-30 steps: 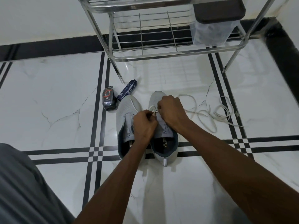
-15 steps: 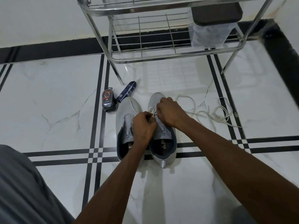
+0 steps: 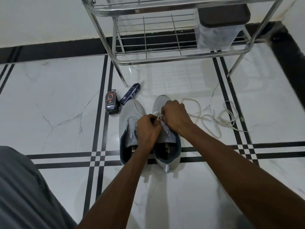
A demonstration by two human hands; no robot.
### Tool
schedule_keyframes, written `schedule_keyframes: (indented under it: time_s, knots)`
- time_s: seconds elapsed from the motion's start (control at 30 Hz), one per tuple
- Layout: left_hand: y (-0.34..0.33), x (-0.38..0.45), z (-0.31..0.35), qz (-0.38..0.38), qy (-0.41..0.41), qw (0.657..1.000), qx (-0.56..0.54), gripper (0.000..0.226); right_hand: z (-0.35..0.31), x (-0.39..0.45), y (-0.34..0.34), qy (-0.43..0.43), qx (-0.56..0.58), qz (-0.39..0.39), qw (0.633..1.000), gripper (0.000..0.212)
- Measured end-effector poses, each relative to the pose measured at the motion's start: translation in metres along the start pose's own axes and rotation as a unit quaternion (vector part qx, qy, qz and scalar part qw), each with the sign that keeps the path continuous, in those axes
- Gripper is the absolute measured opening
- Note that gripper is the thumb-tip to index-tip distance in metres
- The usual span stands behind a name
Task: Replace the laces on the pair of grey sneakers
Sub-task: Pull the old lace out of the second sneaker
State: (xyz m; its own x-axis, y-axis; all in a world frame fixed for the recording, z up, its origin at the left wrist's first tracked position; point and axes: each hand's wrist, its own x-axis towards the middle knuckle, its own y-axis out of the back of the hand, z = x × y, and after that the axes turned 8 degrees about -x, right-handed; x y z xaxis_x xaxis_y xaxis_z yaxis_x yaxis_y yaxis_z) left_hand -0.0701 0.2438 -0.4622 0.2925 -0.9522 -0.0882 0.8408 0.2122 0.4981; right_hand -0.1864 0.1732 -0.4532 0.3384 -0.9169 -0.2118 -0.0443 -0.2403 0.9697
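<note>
Hidden or unclear: the left hand [image 3: 148, 128] and right hand [image 3: 175, 116] cover the eyelet area of the right sneaker [image 3: 166, 138], so the lacing state there cannot be read. The exact finger contact is small and partly masked. The steel rack [image 3: 165, 58] is cut off at the top edge; a clear bag [image 3: 214, 37] hangs from it under a dark block, contents not legible. Grey cloth at lower left is cut off by the frame.

Hands: both sets of fingers are curled narrow, pinching a white lace [image 3: 159, 117] between them, just above the right sneaker's tongue. The loose length of this lace trails right across the floor [image 3: 49, 104] in loops, well apart from the hands.

Sneakers: pale grey mesh uppers, darker blue-grey collar lining, printed insoles visible at the heels. They stand side by side, toes toward the rack, heels over the black tile stripes. The left sneaker [image 3: 130, 123] shows a bare tongue and a thin white strand across its toe.

Beside the left sneaker's toe: a dark polish bottle [image 3: 112, 103] and a blue tube [image 3: 130, 94], lying close together.
</note>
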Motion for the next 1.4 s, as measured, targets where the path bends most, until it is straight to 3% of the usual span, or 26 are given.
schedule_keyframes:
  time_s: [0.17, 0.23, 0.3, 0.37, 0.5, 0.6, 0.73, 0.83, 0.93, 1.0, 1.13, 1.23, 1.4]
  knots:
    - [0.000, -0.002, -0.002, 0.001, -0.004, 1.000, 0.011, 0.017, 0.002, -0.001, 0.004, 0.042, -0.042, 0.033, 0.998, 0.011]
    - [0.000, -0.001, -0.003, 0.003, 0.000, 1.000, 0.008, 0.018, 0.016, 0.000, 0.008, -0.064, 0.034, 0.117, 0.991, 0.013]
    - [0.000, 0.001, -0.001, -0.001, 0.003, 1.000, 0.006, 0.018, 0.041, 0.002, 0.018, -0.243, 0.128, 0.216, 0.937, 0.018]
    - [-0.001, 0.001, -0.002, 0.000, 0.007, 1.000, 0.010, 0.018, 0.063, 0.002, 0.020, -0.313, 0.154, 0.236, 0.907, 0.020]
    - [-0.003, -0.003, -0.001, -0.002, 0.021, 1.000, 0.008, 0.018, 0.048, -0.003, 0.015, -0.156, 0.181, 0.099, 0.966, 0.053]
    - [-0.003, 0.001, 0.004, 0.000, 0.022, 1.000, 0.010, 0.017, 0.020, -0.002, 0.005, -0.058, 0.108, -0.003, 0.992, 0.037]
    - [-0.003, 0.000, 0.002, -0.002, 0.021, 1.000, 0.015, 0.017, 0.006, 0.002, -0.006, 0.000, 0.009, 0.041, 0.999, 0.017]
    - [0.000, 0.000, 0.000, 0.000, 0.011, 1.000, 0.012, 0.015, 0.021, 0.009, 0.002, -0.046, 0.002, 0.126, 0.991, 0.012]
    - [-0.003, 0.002, 0.005, -0.002, 0.008, 1.000, 0.009, 0.015, 0.044, 0.007, 0.013, -0.192, 0.147, 0.239, 0.940, 0.007]
    - [-0.008, 0.001, 0.008, -0.010, 0.001, 1.000, 0.020, 0.015, 0.046, 0.003, 0.011, -0.191, 0.175, 0.257, 0.931, 0.011]
    - [-0.010, -0.004, 0.005, -0.015, 0.010, 0.999, 0.030, 0.015, 0.040, 0.001, 0.004, -0.122, 0.212, 0.132, 0.961, 0.016]
    - [-0.007, -0.004, 0.004, -0.008, 0.007, 1.000, 0.028, 0.022, 0.030, 0.001, 0.003, -0.071, 0.151, 0.009, 0.986, 0.035]
    - [-0.010, -0.004, 0.007, -0.005, 0.005, 1.000, 0.026, 0.023, 0.029, 0.001, -0.001, -0.045, 0.067, 0.013, 0.997, 0.016]
